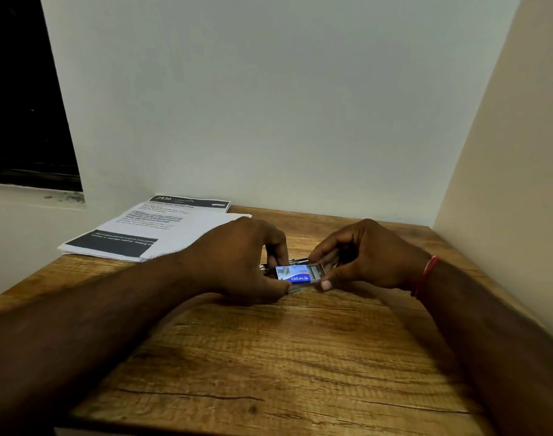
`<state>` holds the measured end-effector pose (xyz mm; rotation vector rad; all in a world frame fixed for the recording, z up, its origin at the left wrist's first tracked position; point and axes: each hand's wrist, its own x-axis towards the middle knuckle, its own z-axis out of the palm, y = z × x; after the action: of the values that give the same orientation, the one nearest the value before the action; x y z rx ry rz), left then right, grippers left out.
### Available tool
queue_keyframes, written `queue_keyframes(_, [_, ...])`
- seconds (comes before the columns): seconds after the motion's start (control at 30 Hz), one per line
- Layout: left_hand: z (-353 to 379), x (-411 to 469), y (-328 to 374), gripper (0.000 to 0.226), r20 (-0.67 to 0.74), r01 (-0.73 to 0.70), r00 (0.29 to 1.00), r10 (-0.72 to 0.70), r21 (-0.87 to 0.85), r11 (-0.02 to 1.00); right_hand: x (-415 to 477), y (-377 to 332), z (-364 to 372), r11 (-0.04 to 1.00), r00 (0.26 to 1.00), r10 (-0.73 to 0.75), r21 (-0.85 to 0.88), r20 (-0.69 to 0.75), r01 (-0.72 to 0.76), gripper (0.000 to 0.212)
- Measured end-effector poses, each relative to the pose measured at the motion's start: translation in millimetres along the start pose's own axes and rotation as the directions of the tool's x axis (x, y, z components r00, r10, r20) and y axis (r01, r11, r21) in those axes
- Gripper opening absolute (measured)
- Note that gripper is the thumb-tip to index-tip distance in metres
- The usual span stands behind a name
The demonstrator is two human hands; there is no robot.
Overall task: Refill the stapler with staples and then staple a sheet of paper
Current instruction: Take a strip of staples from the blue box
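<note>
**Both hands pinching the staple box**

Left hand [243, 259] fingers are clamping the blue staple box [292, 274], and right hand [366, 256] fingers are pinching its slid-out end, low over the table [269, 357]. Papers [162, 228] are lying at the back-left edge, with walls closing in behind and to the right.

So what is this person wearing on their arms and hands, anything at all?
Very little. No sleeves are in view, and neither the left hand nor the right hand shows a glove, ring or watch. The only item is a thin red thread band, with a paler strand in it, around the right wrist.
</note>
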<state>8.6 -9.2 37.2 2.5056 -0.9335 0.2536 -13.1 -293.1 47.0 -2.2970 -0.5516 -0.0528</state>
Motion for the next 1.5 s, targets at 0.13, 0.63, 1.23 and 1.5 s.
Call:
queue_keyframes(0.13, [0, 0, -1, 0.023, 0.027, 0.012, 1.0, -0.012, -0.015, 1.0, 0, 3, -1, 1.0, 1.0, 0.005, -0.014, 0.017, -0.005, 0.043])
queue_keyframes(0.63, [0, 2, -4, 0.022, 0.054, 0.033, 0.998, -0.03, -0.049, 0.998, -1, 7, -8, 0.999, 1.0, -0.012, -0.046, 0.023, 0.013, 0.04])
queue_keyframes(1.23, [-3, 5, -16, 0.023, 0.077, 0.053, 0.996, -0.05, -0.039, 0.998, 0, 16, -14, 0.991, 0.999, 0.032, -0.131, 0.036, -0.027, 0.035])
queue_keyframes(1.5, [-2, 5, -16, 0.024, 0.068, 0.033, 0.997, -0.029, -0.062, 0.998, -5, 17, -28, 0.983, 0.993, 0.1, -0.158, 0.057, -0.09, 0.034])
